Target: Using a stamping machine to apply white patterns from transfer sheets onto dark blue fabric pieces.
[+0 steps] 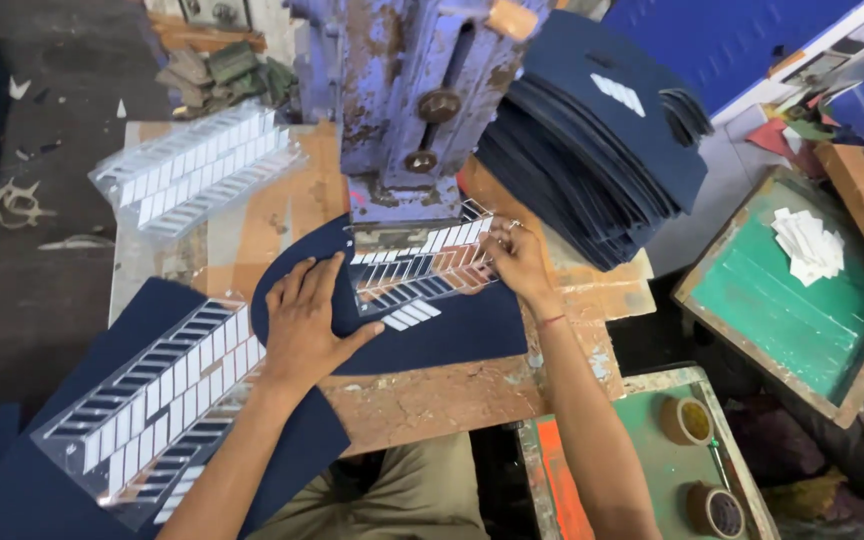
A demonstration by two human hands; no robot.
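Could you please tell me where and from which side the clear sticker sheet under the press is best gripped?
Probably by the right-hand edge of the clear sticker sheet, coming from the right: that end juts clear of the purple press, where the right hand already pinches it. The left hand lies flat on the navy fabric piece.

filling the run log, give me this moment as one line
left hand: flat on navy fabric piece | right hand: holding clear sticker sheet under purple press | bench: worn wood

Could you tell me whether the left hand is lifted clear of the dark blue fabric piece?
No, the left hand lies flat on the dark blue fabric piece, pressing it down.
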